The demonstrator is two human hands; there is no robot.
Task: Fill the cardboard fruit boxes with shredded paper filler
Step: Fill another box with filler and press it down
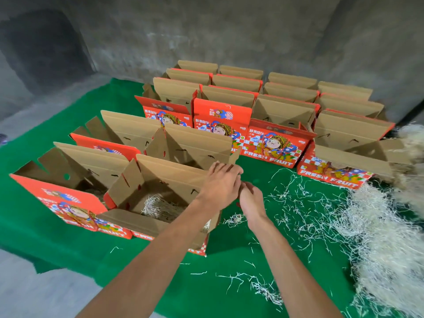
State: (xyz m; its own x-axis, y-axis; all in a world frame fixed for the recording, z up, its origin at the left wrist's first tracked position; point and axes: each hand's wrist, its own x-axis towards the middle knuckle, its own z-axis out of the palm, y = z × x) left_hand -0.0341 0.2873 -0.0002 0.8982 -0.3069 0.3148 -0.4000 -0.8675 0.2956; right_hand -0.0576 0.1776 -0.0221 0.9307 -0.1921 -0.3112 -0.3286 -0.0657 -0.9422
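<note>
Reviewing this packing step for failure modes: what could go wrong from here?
1. The near box holds only a small clump of filler; it may end up underfilled.
2. Both hands sit at its right flap, which could bend or shift the box.
3. Loose strands litter the green cloth between pile and box; more may spill in transfer.

Dim, even light, soft shadows, wide-angle bending at the edges, slight motion blur at far right.
</note>
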